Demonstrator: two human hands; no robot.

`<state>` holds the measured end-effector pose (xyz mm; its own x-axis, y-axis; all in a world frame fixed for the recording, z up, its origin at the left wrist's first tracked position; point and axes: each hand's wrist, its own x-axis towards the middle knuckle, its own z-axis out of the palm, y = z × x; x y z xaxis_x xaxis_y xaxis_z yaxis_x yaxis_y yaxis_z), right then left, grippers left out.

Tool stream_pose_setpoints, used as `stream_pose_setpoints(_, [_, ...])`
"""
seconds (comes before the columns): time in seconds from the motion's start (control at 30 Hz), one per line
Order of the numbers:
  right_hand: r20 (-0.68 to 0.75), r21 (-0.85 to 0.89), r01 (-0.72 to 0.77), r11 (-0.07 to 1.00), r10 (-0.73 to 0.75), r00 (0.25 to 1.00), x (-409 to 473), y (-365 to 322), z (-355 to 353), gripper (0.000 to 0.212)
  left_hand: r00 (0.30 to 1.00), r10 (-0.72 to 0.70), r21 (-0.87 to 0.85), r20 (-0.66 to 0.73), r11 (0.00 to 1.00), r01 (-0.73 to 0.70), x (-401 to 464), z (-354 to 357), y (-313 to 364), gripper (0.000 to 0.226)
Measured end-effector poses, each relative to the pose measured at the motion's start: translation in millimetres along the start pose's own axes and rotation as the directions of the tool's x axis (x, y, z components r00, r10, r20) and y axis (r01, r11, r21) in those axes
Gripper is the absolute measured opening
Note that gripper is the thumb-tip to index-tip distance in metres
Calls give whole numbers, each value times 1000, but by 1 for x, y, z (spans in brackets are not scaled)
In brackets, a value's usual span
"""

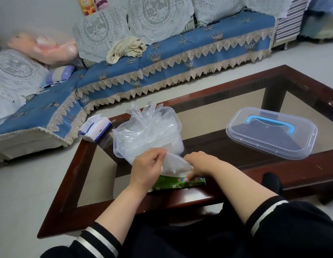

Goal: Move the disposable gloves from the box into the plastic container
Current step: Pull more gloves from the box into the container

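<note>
Behind the work area runs a long sofa (pixel 162 58) under a blue cover with a tan lace fringe, lace cloths draped over its back cushions, a crumpled beige cloth (pixel 126 49) lying on the seat and two small figurines (pixel 92 5) perched on the backrest. Pale floor (pixel 22 192) surrounds a dark wooden desk (pixel 72 174) with glass panels set in its frame.

On the right side of the desk lies a clear plastic lid (pixel 271 133) with a blue handle, well apart from everything else. Left of centre stands the plastic container (pixel 173 116), open-topped and already stuffed with thin translucent disposable gloves (pixel 143 125) that bulge above its rim. At the far left corner of the desk sits a white and blue tissue pack (pixel 96 129).

Just in front of the container, near the desk's front edge, lies the green box (pixel 180 183), flat on its side. A glove (pixel 176 164) rises out of it between the two hands. The left hand (pixel 147 170) pinches the glove's upper edge between thumb and curled fingers, lifting it toward the container. The right hand (pixel 201 164) is bent over the box, its fingertips pressing down on the top of the box beside the emerging glove. Both forearms are bare, ending in black sleeves (pixel 273 218) with white stripes.
</note>
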<state>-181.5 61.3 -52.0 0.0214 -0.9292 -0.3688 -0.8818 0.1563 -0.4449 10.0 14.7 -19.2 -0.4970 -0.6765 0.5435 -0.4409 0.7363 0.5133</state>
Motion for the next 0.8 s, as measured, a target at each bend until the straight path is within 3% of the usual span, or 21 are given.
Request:
stream_pose_setpoints(0.13, [-13, 1, -25, 1000, 25, 1000, -6, -3, -3, 64, 980, -171, -92, -98, 982, 162, 26, -22, 20, 14])
stream_pose_setpoints(0.23, [-20, 6, -13, 1000, 13, 1000, -7, -3, -2, 70, 956, -291, -139, -24, 948, 285, 49, -39, 30, 20])
stream_pose_setpoints(0.3, [-23, 12, 1, 1000, -1, 1000, -6, -2, 0, 73, 893, -444, -281, 76, 850, 446, 63, -46, 28, 26])
stream_pose_setpoints(0.37, [-28, 26, -4, 1000, 5, 1000, -3, 0, 1, 75, 793, -582, -474, 179, 656, 588, 73, -50, 26, 27])
stream_pose_setpoints(0.43, [-29, 19, -1, 1000, 1, 1000, -2, 1, 2, 75, 707, -653, -620, 272, 443, 647, 79, -55, 26, 23])
stream_pose_setpoints(0.5, [-29, -18, -3, 1000, 2, 1000, -4, 1, 0, 79, 661, -670, -680, 337, 313, 663, 80, -58, 26, 18])
stream_pose_setpoints(0.57, [-107, -62, -6, 998, -1, 994, -8, -5, -6, 86, 651, -675, -661, 347, 316, 681, 75, -55, 22, 18])
stream_pose_setpoints(0.63, [-343, 42, 85, 995, -66, 937, -18, -13, -15, 66, 638, -710, -653, 298, 337, 679, 67, -49, 23, 19])
stream_pose_setpoints(0.7, [-542, 319, 283, 905, -71, 837, -31, -26, -20, 42, 629, -734, -676, 255, 330, 659, 60, -44, 26, 23])
stream_pose_setpoints(0.8, [-582, 671, 482, 564, -2, 813, -49, -51, -15, 27, 650, -723, -701, 235, 337, 629, 49, -38, 31, 26])
